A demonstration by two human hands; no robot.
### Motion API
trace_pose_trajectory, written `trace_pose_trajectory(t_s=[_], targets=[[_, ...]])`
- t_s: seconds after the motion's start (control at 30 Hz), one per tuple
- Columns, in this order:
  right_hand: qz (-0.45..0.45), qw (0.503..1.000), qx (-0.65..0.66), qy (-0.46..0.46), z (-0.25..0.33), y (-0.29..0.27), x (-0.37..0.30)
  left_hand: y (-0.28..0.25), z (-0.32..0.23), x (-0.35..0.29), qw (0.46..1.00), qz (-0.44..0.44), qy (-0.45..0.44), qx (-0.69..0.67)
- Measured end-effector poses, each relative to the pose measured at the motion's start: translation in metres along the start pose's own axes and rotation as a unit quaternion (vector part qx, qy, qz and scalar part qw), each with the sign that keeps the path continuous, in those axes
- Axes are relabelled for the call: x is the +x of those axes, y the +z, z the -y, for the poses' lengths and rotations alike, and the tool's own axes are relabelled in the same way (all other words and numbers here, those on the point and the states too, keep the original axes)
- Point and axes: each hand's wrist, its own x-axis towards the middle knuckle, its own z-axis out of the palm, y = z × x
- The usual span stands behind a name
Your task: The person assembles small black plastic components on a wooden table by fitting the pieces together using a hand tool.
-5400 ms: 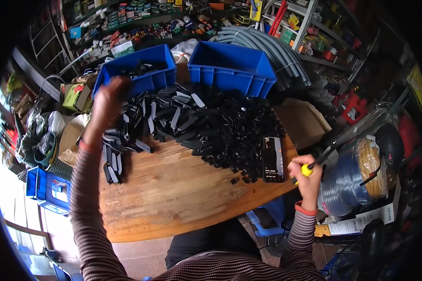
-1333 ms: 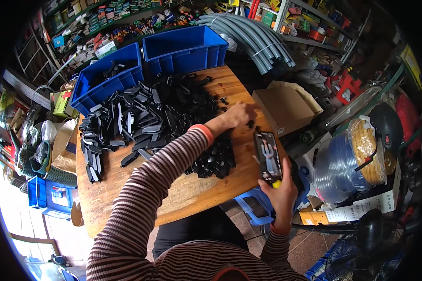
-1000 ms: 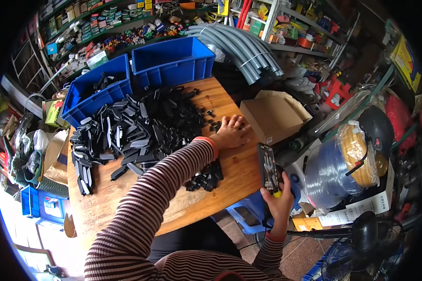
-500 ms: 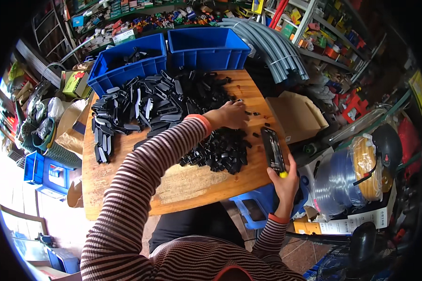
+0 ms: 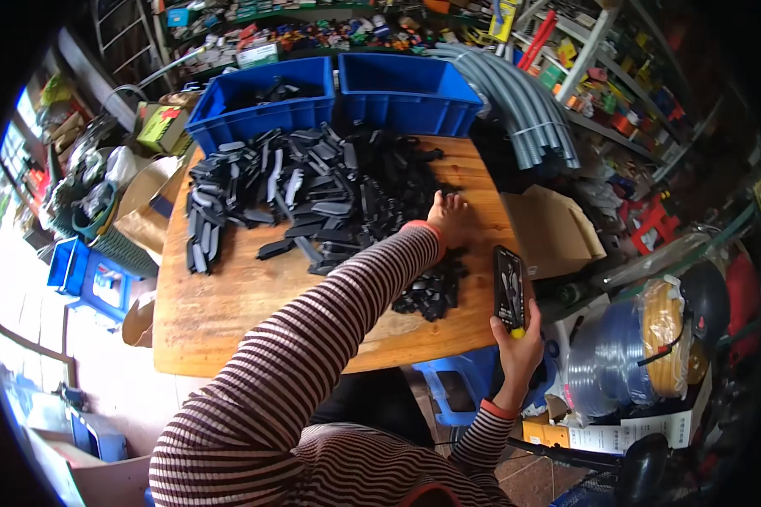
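My left hand (image 5: 451,216) reaches across the wooden table (image 5: 228,325) to the right edge of the heaped black parts. Its fingers look bent and slightly apart over the surface; what lies under the palm is hidden. Long black plastic pieces (image 5: 330,209) make up the heap to the left and behind. Below my left forearm sits a smaller heap of short black pieces (image 5: 431,291), partly covered by the sleeve. My right hand (image 5: 520,342) grips a flat black rectangular thing (image 5: 508,283) with a yellow lower end, held upright beside the table's right edge.
Two blue bins stand at the far edge: the left bin (image 5: 262,118) holds some black pieces; the right bin (image 5: 410,101) is beside it. Grey hoses (image 5: 516,110) and an open cardboard box (image 5: 550,228) lie to the right. A blue stool (image 5: 448,384) stands below the table.
My left hand has drawn slightly nearer and right, its forearm now covering more of the short pieces. The view has shifted, and my right hand still holds the black thing.
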Motion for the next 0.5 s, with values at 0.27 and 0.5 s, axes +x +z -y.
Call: trace_pose_trajectory(t_s=[0.27, 0.5], targets=[[0.052, 0.999, -0.002, -0.012, 0.027, 0.041, 0.008, -0.055, 0.151, -0.108, 0.952, -0.253, 0.086, -0.152], [0.061, 0.944, 0.316, -0.074, 0.062, 0.037, -0.016, 0.020, 0.470, -0.297, 0.859, -0.275, -0.403, -0.154]])
